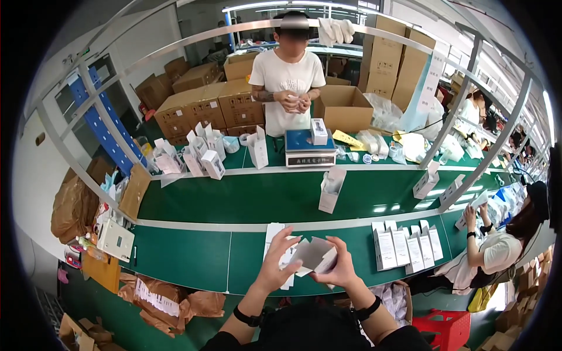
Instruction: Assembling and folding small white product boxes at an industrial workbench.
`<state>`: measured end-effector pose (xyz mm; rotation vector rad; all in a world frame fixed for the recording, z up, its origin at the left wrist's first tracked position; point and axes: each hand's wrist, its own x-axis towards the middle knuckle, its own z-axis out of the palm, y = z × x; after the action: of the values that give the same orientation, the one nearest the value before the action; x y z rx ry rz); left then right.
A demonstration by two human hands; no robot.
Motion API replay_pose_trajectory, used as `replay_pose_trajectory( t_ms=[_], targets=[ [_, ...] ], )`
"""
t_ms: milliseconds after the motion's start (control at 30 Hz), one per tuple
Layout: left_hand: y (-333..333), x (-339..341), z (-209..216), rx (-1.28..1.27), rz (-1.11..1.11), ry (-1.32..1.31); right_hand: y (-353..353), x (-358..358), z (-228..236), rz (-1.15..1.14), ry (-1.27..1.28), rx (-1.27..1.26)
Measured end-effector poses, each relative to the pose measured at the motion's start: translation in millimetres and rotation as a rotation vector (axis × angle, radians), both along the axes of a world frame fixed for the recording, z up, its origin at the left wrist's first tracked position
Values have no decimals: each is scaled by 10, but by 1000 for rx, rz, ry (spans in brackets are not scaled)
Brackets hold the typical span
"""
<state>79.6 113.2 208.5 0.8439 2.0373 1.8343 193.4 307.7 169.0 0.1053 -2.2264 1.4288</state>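
Close in front of me, above the near edge of the green bench, is a small white carton (316,255) with its top open and flaps spread, its grey inside showing. My right hand (339,264) grips its right side, the thumb and fingers curled round it. At the left side, my left hand (275,264) has its thumb and fingers bent about a flap. Under and behind the hands lie white flat pieces (274,230), partly covered by the left hand. Several upright white cartons (404,248) stand in a group to the right of my hands.
Beyond the green bench (181,251), an open white carton (331,190) sits on a lower green strip. The far shelf carries a blue-topped scale (301,146) and more cartons (196,155). A person (288,82) stands opposite; another person (492,245) works at right. Metal posts (462,88) frame the bench.
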Motion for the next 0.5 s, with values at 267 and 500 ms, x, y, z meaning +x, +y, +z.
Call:
replay_pose_trajectory(
  t_ms=[267,500],
  targets=[
    [354,31,88,255,-291,169,-62,-61,525,-70,-54,-526],
    [672,249,-132,362,-249,-368,-97,-41,685,-280,-186,-492]
  ],
)
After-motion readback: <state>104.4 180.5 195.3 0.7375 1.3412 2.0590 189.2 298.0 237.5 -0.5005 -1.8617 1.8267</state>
